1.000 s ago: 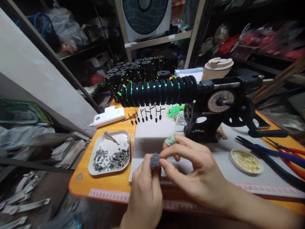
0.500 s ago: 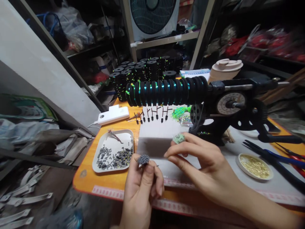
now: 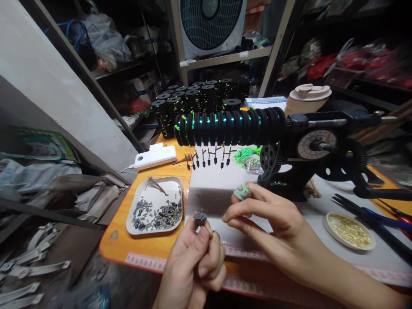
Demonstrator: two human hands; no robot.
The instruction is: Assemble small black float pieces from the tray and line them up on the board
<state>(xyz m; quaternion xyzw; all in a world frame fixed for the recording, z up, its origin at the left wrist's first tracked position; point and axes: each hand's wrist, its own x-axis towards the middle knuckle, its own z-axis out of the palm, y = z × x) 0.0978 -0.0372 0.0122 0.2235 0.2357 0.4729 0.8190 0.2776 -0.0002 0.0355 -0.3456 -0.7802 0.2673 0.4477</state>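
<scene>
A tight bundle of thin grey-tipped strands [image 3: 200, 216] stands up from the fist of my left hand [image 3: 196, 257], pinched between thumb and fingers. To its right, my right hand [image 3: 268, 219] holds thumb and index fingertip together, apart from the bundle. Whatever lies in that pinch is too small to make out. Green wrapping [image 3: 242, 192] covers the tip of another finger of this hand. Beyond both hands, a black rod packed with dark rings [image 3: 231, 128] and blue-green line juts from a black hand-cranked machine [image 3: 289, 171]. Several small black pieces [image 3: 209, 159] hang below it.
At left, a white tray [image 3: 129, 223] holds small grey and black pieces. A white power bank [image 3: 155, 157] lies behind it. On the right are a dish [image 3: 370, 246] of gold bits and long-nosed pliers [image 3: 357, 210]. Black spools [image 3: 193, 96] and a lidded cup [image 3: 307, 101] stand behind.
My right hand has drawn away from the bundle to the right. My left hand has turned, so the bundle's end now tips away from me. The view has shifted slightly.
</scene>
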